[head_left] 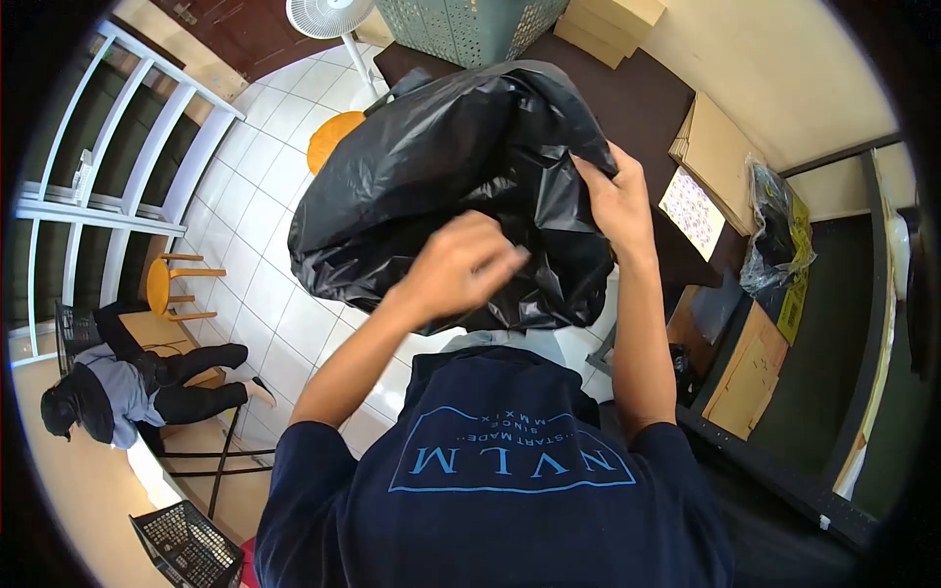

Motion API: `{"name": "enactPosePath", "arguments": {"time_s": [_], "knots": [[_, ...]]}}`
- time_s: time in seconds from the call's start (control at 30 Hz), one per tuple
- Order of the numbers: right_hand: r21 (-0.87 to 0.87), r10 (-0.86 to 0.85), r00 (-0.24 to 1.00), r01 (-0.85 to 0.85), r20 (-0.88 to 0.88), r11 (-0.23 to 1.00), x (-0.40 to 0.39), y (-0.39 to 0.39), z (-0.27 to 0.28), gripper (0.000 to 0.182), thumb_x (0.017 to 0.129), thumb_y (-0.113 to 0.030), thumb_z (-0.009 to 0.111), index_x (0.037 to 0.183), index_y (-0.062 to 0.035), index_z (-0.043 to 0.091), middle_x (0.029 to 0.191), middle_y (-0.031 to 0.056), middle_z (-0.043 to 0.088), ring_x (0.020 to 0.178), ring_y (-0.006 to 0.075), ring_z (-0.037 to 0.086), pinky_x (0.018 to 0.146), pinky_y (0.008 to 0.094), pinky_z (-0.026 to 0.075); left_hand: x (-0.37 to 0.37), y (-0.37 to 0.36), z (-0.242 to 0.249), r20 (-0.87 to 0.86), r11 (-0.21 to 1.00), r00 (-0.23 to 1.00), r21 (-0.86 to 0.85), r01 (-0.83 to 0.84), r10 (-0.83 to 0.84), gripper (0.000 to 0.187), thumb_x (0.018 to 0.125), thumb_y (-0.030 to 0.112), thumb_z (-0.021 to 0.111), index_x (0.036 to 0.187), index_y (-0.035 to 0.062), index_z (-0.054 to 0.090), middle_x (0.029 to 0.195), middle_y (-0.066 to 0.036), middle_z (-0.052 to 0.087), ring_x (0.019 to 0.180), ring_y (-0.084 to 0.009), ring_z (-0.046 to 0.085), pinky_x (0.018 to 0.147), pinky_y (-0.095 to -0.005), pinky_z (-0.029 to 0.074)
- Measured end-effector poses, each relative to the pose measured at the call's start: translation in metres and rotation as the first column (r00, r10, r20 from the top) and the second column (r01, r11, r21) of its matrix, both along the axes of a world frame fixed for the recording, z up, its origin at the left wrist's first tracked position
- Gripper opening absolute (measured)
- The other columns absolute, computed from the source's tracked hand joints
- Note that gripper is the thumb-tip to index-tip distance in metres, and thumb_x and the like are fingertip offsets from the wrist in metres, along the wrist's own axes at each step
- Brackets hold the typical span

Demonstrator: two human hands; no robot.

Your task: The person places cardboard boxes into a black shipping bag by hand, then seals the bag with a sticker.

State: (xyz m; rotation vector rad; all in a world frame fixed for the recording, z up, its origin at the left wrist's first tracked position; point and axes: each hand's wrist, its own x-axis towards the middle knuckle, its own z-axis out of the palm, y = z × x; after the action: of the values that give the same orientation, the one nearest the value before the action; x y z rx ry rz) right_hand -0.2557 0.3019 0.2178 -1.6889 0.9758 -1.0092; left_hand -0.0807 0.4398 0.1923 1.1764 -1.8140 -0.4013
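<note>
A large black plastic garbage bag (382,186) is held up in front of my chest, its mouth facing me and its sides crumpled. My right hand (620,201) grips the bag's rim on the right, thumb on the inner side and fingers behind the plastic. Before the bag's dark opening is my left hand (466,260), slightly blurred, with its fingers curled in and nothing visible in them. What lies inside the bag is hidden.
Behind the bag, a dark table (647,108) carries a grey-green basket (461,29), cardboard boxes (608,29) and flattened cardboard (720,147). A white fan (328,15) and an orange stool (333,135) stand beyond. At left, a seated person (127,387) is near a wooden stool (162,287).
</note>
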Motion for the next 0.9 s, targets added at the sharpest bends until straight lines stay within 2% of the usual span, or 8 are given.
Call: {"name": "enactPosePath", "arguments": {"time_s": [0.1,0.13,0.2,0.33,0.43,0.67,0.8,0.9], "knots": [[0.063,0.008,1.000,-0.009,0.024,0.998,-0.022,-0.005,0.002,0.018,0.086,-0.003,0.060,0.102,0.0050,0.064,0.082,0.0030,0.065,0.077,0.0068,0.053,0.071,0.0241,0.044,0.069,-0.002,-0.085,0.251,0.916,0.905,0.121,-0.382,0.344,0.031,0.083,0.021,0.066,0.107,0.0025,0.063,0.102,-0.018,0.065,0.097,-0.0377,0.061,0.087,-0.0438,0.047],[0.079,-0.024,0.999,0.026,-0.021,0.997,-0.037,-0.008,0.001,0.017,0.085,-0.002,0.060,0.101,0.0049,0.064,0.081,0.0031,0.065,0.077,0.0070,0.053,0.070,0.0244,0.044,0.103,0.008,-0.115,0.384,0.806,0.861,0.357,-0.472,0.334,0.049,0.085,0.030,0.066,0.124,0.0035,0.055,0.120,-0.024,0.057,0.112,-0.0402,0.055,0.096,-0.0446,0.043],[-0.112,-0.030,0.962,-0.001,-0.273,0.994,-0.076,-0.026,-0.012,0.018,0.083,0.000,0.059,0.099,0.0043,0.064,0.079,0.0050,0.065,0.075,0.0084,0.054,0.069,0.0252,0.045,0.168,0.037,-0.199,0.651,0.768,0.678,0.223,-0.601,0.341,0.069,0.083,0.049,0.063,0.135,0.0065,0.046,0.138,-0.022,0.045,0.130,-0.0376,0.038,0.112,-0.0434,0.025],[-0.289,-0.363,0.698,0.228,-0.617,0.930,-0.127,-0.028,-0.016,0.021,0.076,-0.004,0.060,0.095,-0.0009,0.068,0.084,0.0243,0.066,0.082,0.0364,0.066,0.076,0.0397,0.049,0.198,0.058,-0.153,0.704,0.666,0.709,0.544,-0.509,-0.033,0.058,0.086,0.035,0.057,0.138,0.0128,0.045,0.145,-0.013,0.040,0.135,-0.0297,0.033,0.116,-0.0395,0.021],[-0.268,-0.429,0.548,0.351,-0.718,0.897,-0.151,-0.032,-0.020,0.023,0.073,-0.006,0.061,0.095,-0.0020,0.069,0.085,0.0260,0.065,0.087,0.0417,0.063,0.079,0.0433,0.049,0.179,0.056,-0.151,0.787,0.679,0.596,0.525,-0.513,-0.159,0.058,0.085,0.034,0.058,0.138,0.0132,0.044,0.146,-0.013,0.039,0.136,-0.0298,0.032,0.116,-0.0397,0.021],[-0.405,-0.595,0.405,0.464,-0.694,0.788,-0.226,-0.041,-0.013,0.028,0.069,-0.006,0.057,0.094,-0.0036,0.070,0.087,0.0260,0.065,0.090,0.0403,0.064,0.082,0.0412,0.049,0.164,0.053,-0.133,0.658,0.624,0.719,0.664,-0.412,-0.225,0.077,0.075,0.044,0.069,0.140,0.0142,0.041,0.144,-0.014,0.041,0.135,-0.0314,0.034,0.115,-0.0401,0.024],[-0.435,-0.629,0.596,0.456,-0.498,0.776,-0.240,-0.052,0.037,0.033,0.069,0.000,0.051,0.097,-0.0020,0.067,0.090,0.0220,0.066,0.089,0.0310,0.067,0.082,0.0331,0.048,0.115,0.022,-0.053,0.611,0.667,0.773,0.649,-0.365,-0.172,0.089,0.068,0.053,0.073,0.140,0.0108,0.041,0.143,-0.014,0.042,0.134,-0.0304,0.035,0.115,-0.0393,0.024],[-0.525,-0.564,0.637,0.279,-0.526,0.804,-0.224,-0.061,0.092,0.030,0.068,-0.001,0.062,0.098,-0.0010,0.064,0.089,0.0188,0.067,0.084,0.0289,0.066,0.078,0.0321,0.048,0.093,-0.015,-0.010,0.306,0.448,0.951,0.844,-0.294,0.047,0.080,0.080,0.050,0.065,0.139,0.0023,0.041,0.145,-0.015,0.039,0.135,-0.0268,0.034,0.115,-0.0348,0.019]]}}
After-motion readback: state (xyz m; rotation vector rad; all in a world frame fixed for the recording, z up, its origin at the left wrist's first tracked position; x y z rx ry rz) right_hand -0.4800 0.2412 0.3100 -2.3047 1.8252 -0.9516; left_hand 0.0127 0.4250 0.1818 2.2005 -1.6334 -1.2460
